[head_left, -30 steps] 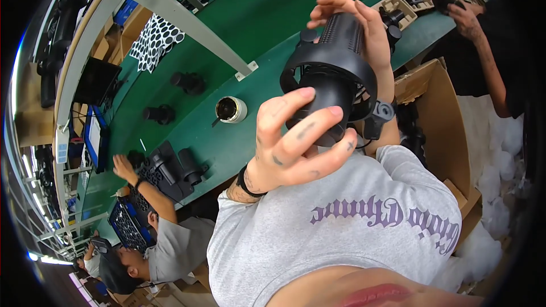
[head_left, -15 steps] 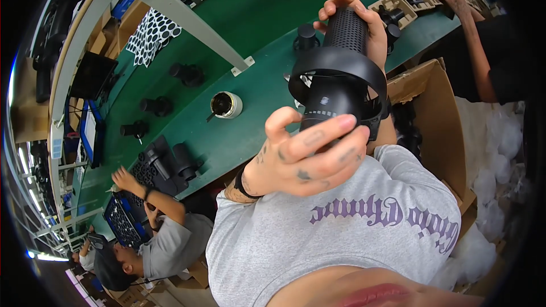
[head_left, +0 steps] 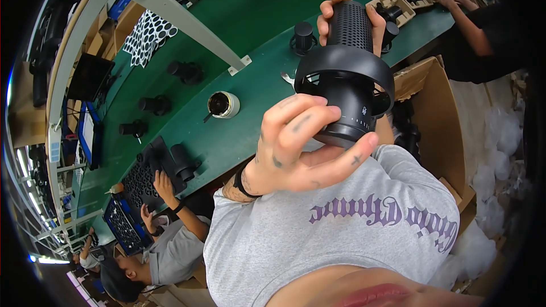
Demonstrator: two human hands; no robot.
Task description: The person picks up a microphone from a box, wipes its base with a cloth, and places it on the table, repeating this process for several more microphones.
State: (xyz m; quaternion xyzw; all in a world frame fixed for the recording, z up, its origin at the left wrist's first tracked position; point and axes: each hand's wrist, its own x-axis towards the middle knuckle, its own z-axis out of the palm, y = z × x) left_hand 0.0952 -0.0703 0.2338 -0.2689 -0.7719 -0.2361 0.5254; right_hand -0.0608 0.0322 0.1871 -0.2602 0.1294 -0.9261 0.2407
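Observation:
A black microphone [head_left: 354, 94] with a perforated grille and a wide ring around its middle is held up in front of my chest, tilted slightly. My right hand [head_left: 376, 25] wraps the grille end from behind, its fingertips showing at the left side and its palm hidden. At the lower end, my left hand [head_left: 304, 145] grips the round base between thumb and fingers. A dark band circles my left wrist. Small pale marks show on the body near that base.
On the green table [head_left: 259, 88] stand an open jar [head_left: 223, 105] of dark paste and several black microphones [head_left: 185, 72]. A cardboard box [head_left: 435, 102] is at my right. Co-workers' hands [head_left: 165, 187] work at left and far right; a metal post [head_left: 187, 28] rises from the table.
The microphone has turned about its length, bringing its marks rightward. My left thumb and fingers have spread around the base. The left co-worker's hand moved right; the far-right co-worker's arm shifted over the trays.

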